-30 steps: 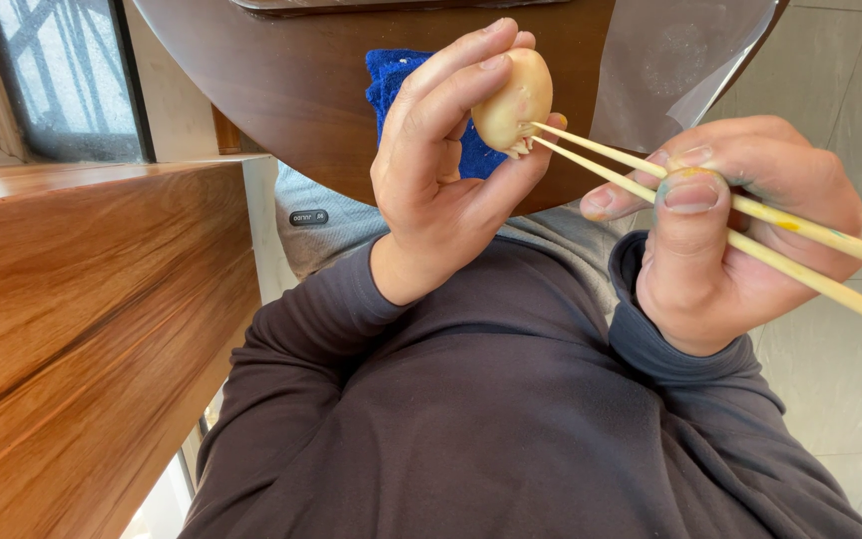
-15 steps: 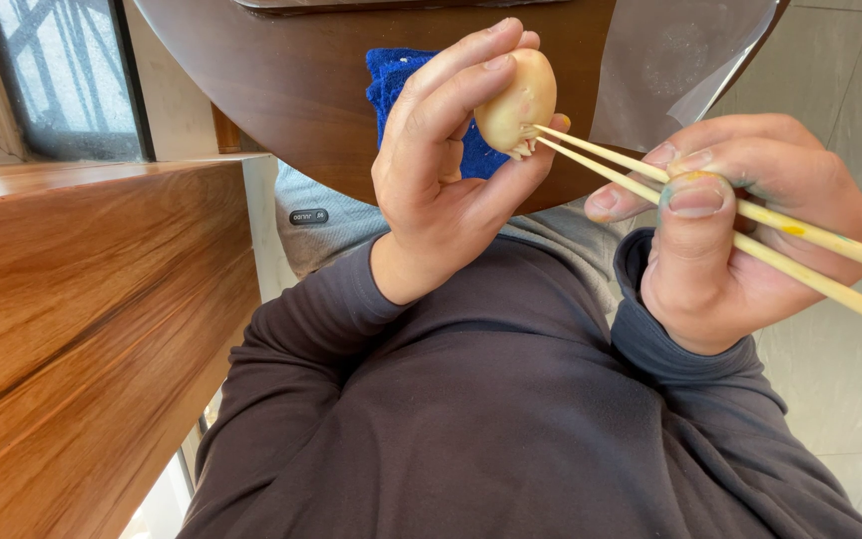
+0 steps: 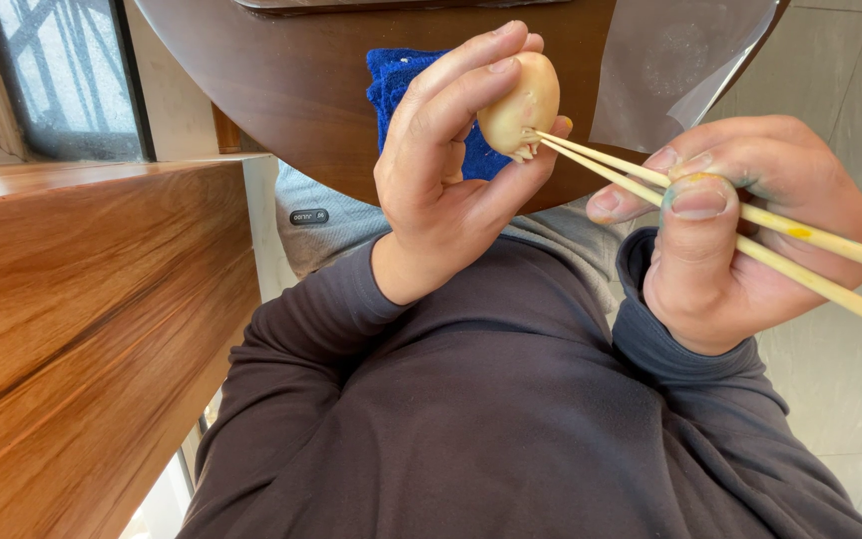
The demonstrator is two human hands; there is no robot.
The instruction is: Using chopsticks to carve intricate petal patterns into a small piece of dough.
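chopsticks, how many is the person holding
2. Both chopsticks sit in the right hand, one above the other, running in from the right edge. Their tips meet the pale egg-shaped thing held in the left hand. None seem hidden.

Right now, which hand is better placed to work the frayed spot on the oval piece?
Right. The right hand grips the chopsticks, whose tips already meet the frayed spot. The left hand is wrapped around the oval piece, steadying it.
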